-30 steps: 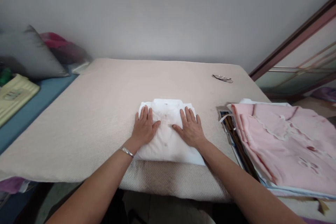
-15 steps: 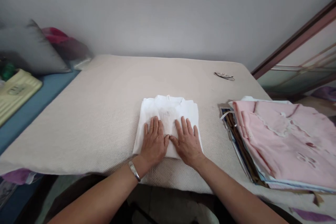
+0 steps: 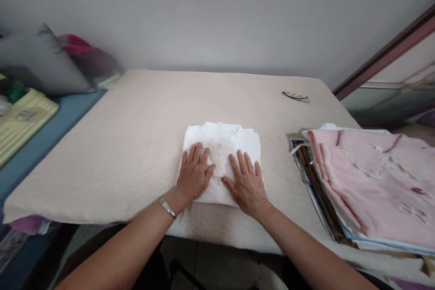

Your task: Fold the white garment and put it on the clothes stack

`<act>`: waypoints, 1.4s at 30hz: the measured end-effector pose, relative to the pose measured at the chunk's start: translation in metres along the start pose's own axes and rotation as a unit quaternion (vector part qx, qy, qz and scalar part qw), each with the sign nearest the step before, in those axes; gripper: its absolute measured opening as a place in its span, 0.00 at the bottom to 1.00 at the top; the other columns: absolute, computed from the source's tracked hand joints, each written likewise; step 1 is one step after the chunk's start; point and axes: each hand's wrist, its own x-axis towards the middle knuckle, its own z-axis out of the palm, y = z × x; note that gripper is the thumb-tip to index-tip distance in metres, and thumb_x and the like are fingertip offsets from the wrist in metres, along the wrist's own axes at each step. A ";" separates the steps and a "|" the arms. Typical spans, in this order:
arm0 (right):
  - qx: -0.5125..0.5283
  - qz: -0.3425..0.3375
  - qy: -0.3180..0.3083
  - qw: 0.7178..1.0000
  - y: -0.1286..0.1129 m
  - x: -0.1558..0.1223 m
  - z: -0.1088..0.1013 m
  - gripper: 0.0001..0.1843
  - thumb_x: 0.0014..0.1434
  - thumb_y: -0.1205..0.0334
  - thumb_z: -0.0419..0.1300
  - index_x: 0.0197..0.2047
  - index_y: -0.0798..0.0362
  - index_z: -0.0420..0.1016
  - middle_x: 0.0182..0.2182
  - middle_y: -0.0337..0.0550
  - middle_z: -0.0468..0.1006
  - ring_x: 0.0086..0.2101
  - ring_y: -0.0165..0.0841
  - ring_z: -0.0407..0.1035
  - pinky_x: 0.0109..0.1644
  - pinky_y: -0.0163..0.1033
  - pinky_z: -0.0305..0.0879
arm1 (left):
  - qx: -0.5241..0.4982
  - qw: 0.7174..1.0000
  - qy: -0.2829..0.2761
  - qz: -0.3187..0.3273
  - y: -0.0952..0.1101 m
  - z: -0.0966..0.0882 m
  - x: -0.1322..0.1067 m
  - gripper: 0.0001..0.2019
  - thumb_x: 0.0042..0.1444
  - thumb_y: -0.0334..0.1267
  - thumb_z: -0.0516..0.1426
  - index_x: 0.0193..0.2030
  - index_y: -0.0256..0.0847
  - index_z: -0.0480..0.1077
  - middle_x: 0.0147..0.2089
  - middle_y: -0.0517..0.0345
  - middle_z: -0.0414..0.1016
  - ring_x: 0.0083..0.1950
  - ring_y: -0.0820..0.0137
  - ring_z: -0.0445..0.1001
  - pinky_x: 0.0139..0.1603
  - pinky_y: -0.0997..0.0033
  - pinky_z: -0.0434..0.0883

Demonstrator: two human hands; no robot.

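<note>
Two hands, left (image 3: 195, 176) & right (image 3: 247, 182), spread flat, palms pressing folded white cotton shirt (image 3: 222, 145) at near-centre of beige textured bench (image 3: 136, 145). Likely soft, light, floppy; best gripped w/ support under folded side edges.

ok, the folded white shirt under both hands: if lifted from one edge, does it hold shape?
Probably not. The folded white shirt is thin layered cloth, so it would likely sag and unfold. It looks light. Both hands, left hand and right hand, press it flat on the textured beige cover, so pushing may bunch it rather than slide it.
</note>
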 end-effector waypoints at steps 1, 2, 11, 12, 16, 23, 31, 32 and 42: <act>-0.002 -0.001 0.001 1.000 0.000 0.000 0.001 0.40 0.71 0.39 0.46 0.77 0.52 0.48 0.76 0.52 0.40 0.74 0.50 0.33 0.73 0.64 0.34 | -0.003 1.000 -0.003 0.005 -0.003 0.000 0.003 0.30 0.72 0.52 0.43 0.74 0.38 0.55 0.79 0.40 0.44 0.79 0.52 0.43 0.75 0.39 0.49; -0.004 -0.002 0.001 1.000 -0.001 0.000 0.001 0.40 0.71 0.39 0.46 0.77 0.52 0.49 0.76 0.53 0.40 0.73 0.51 0.34 0.73 0.64 0.35 | -0.007 1.000 -0.006 0.010 -0.006 0.001 0.007 0.29 0.72 0.51 0.43 0.74 0.38 0.55 0.78 0.41 0.45 0.79 0.52 0.44 0.75 0.39 0.49; -0.002 0.047 0.012 0.999 0.030 0.009 -0.058 0.30 0.72 0.45 0.50 0.67 0.58 0.62 0.64 0.63 0.67 0.60 0.51 0.66 0.58 0.52 0.64 | -0.087 0.978 0.100 -0.159 -0.045 -0.019 0.038 0.20 0.66 0.41 0.52 0.61 0.34 0.63 0.63 0.35 0.69 0.64 0.53 0.69 0.62 0.53 0.69; -0.004 0.091 0.005 0.996 0.038 0.012 -0.068 0.28 0.72 0.46 0.51 0.64 0.58 0.63 0.59 0.63 0.72 0.53 0.49 0.72 0.51 0.49 0.67 | -0.083 0.971 0.083 -0.210 -0.048 -0.024 0.039 0.18 0.65 0.42 0.54 0.58 0.35 0.64 0.58 0.38 0.72 0.60 0.53 0.72 0.58 0.52 0.71; 0.016 0.200 -0.088 0.976 0.060 0.020 -0.085 0.22 0.67 0.47 0.57 0.52 0.57 0.67 0.42 0.55 0.80 0.39 0.45 0.76 0.38 0.42 0.63 | -0.064 0.951 -0.015 -0.301 -0.051 -0.037 0.043 0.16 0.62 0.46 0.56 0.51 0.40 0.64 0.48 0.45 0.77 0.51 0.52 0.76 0.49 0.54 0.72; 0.126 0.222 -0.105 0.961 0.061 0.023 -0.069 0.20 0.57 0.50 0.64 0.47 0.54 0.70 0.39 0.51 0.80 0.40 0.43 0.74 0.37 0.40 0.61 | -0.060 0.945 -0.093 -0.307 -0.055 -0.033 0.049 0.14 0.61 0.48 0.55 0.47 0.41 0.65 0.44 0.44 0.78 0.49 0.52 0.78 0.44 0.59 0.68; 0.378 0.253 -0.136 0.880 0.066 0.027 -0.063 0.17 0.53 0.55 0.66 0.43 0.57 0.80 0.36 0.50 0.82 0.37 0.40 0.76 0.36 0.37 0.66 | -0.151 0.935 -0.111 -0.302 -0.068 -0.031 0.048 0.14 0.59 0.50 0.55 0.36 0.41 0.70 0.35 0.51 0.78 0.36 0.61 0.76 0.34 0.67 0.63; 0.390 0.247 -0.141 0.875 0.066 0.026 -0.064 0.15 0.54 0.57 0.65 0.42 0.57 0.81 0.34 0.49 0.82 0.36 0.40 0.76 0.35 0.37 0.66 | -0.166 0.931 -0.111 -0.305 -0.069 -0.031 0.048 0.14 0.59 0.49 0.54 0.35 0.41 0.71 0.35 0.52 0.78 0.36 0.62 0.75 0.33 0.67 0.62; 0.298 0.232 -0.149 0.914 0.070 0.029 -0.060 0.12 0.53 0.57 0.61 0.36 0.56 0.81 0.32 0.48 0.82 0.33 0.38 0.74 0.30 0.36 0.59 | -0.148 0.940 -0.112 -0.287 -0.065 -0.033 0.050 0.12 0.60 0.47 0.55 0.35 0.40 0.70 0.35 0.52 0.77 0.35 0.63 0.73 0.32 0.67 0.60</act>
